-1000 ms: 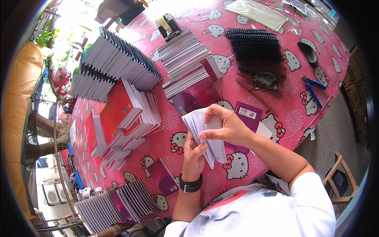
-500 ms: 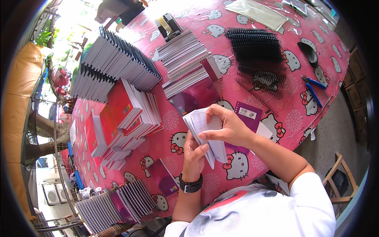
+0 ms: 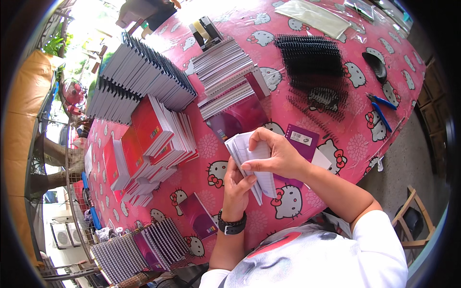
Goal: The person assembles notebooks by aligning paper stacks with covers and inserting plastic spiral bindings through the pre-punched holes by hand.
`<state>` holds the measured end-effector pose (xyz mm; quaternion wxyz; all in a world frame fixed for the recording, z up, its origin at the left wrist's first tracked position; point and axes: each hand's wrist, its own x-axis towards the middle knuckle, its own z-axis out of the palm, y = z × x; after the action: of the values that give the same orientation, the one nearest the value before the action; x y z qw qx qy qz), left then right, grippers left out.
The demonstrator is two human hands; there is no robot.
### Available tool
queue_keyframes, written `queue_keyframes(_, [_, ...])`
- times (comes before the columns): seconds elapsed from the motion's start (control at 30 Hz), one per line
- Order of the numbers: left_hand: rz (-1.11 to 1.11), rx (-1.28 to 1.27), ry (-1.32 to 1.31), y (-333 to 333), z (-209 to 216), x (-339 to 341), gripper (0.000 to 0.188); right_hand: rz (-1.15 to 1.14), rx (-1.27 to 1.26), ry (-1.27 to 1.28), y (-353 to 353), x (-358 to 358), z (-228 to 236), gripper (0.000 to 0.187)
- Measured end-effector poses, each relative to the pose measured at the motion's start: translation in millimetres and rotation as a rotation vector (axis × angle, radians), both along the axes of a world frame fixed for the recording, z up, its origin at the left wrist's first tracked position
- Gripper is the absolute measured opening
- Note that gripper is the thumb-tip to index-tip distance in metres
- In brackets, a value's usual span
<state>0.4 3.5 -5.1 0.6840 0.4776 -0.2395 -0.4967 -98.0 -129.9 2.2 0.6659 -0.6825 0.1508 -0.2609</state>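
Note:
Above the near part of the table, a block of lined notebook pages (image 3: 261, 177) is tilted up between my hands. My left hand (image 3: 236, 186) grips its left side from below, thumb across the front. With thumb and bent fingers, my right hand (image 3: 276, 156) holds the upper right of the same pages, which are partly fanned. Beneath my right wrist lies a purple notebook cover (image 3: 302, 149) with a white label and holes along one edge. Another purple cover (image 3: 199, 218) rests flat beside my left forearm.
Red notebooks (image 3: 149, 144) and spiral-bound notebooks (image 3: 144, 72) are piled left. Unbound purple notebooks (image 3: 225, 77) and a tape dispenser (image 3: 205, 32) stand behind my hands. Black coils (image 3: 312, 62), blue-handled pliers (image 3: 382, 110) and a black curved object (image 3: 374, 66) lie right. Bound notebooks (image 3: 139, 245) line the near-left edge.
The pages have shifted very slightly between my hands, and their fanned leaves sit a little closer together. Both hands keep their hold; the table things have not moved.

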Motion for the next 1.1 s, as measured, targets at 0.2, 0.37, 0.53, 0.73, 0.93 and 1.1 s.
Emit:
queue_keyframes(0.2, [0.016,0.005,0.014,0.0,2.6,-0.6,0.069,0.097,0.179,-0.009,0.7,-1.1,-2.7,0.038])
queue_keyframes(0.37, [0.063,0.010,-0.097,-6.2,8.2,-5.2,0.070,-0.031,0.329,-0.267,11.5,2.0,4.4,0.037])
queue_keyframes(0.53, [0.045,-0.008,-0.076,-3.1,2.0,-1.4,0.078,0.117,0.118,-0.132,3.0,-0.5,-3.9,0.021])
queue_keyframes(0.73, [0.022,0.036,-0.063,-3.2,6.0,-5.5,0.090,0.031,-0.033,-0.036,1.4,-1.7,1.0,0.041])
queue_keyframes(0.93, [0.027,0.030,-0.072,-2.4,4.4,-5.3,0.090,0.026,0.001,-0.060,1.8,0.4,-2.4,0.046])
queue_keyframes(1.1, [0.038,0.012,-0.062,-2.3,3.4,-4.6,0.089,0.027,0.029,-0.034,1.3,0.0,0.0,0.044])
